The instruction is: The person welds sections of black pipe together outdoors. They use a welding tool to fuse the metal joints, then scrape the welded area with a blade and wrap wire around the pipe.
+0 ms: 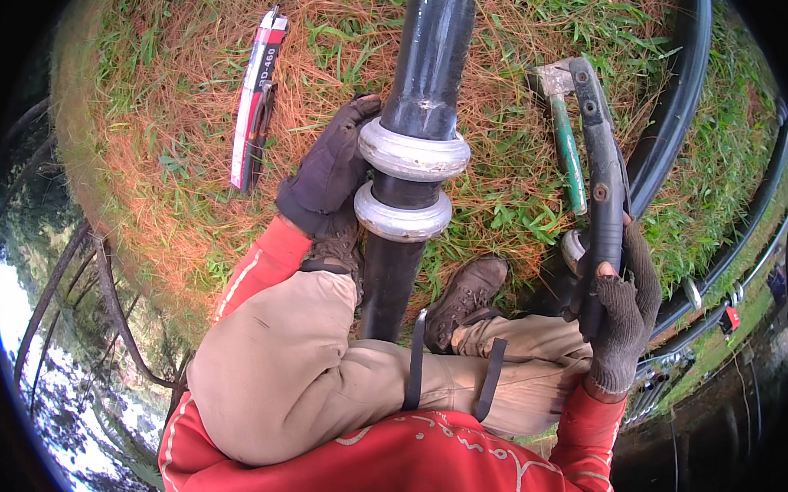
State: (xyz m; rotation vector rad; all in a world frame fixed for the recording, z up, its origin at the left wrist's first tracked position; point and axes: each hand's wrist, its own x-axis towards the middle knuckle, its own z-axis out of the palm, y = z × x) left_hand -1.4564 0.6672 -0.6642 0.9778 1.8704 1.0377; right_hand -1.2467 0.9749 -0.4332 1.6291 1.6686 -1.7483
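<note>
My left hand (332, 161), in a dark glove, cups the left side of the upper silvery metal ring (413, 153) on a thick black pipe (428, 65). Its fingers curl toward the pipe, partly hidden. A second metal ring (401, 213) sits just below, with a short stretch of black pipe between the two. My right hand (626, 306), in a grey knitted glove with bare fingertips, grips the lower end of a long black tool (600, 158) with bolts along its side. Close to the tool's upper end is a hammer (565, 130) with a green handle.
A red, white and black flat package (256, 102) lies on the grass at left, a dark slim tool (260, 124) on it. My boot (468, 299) stands right of the pipe. More black pipes (676, 108) curve along the right over grass and pine needles.
</note>
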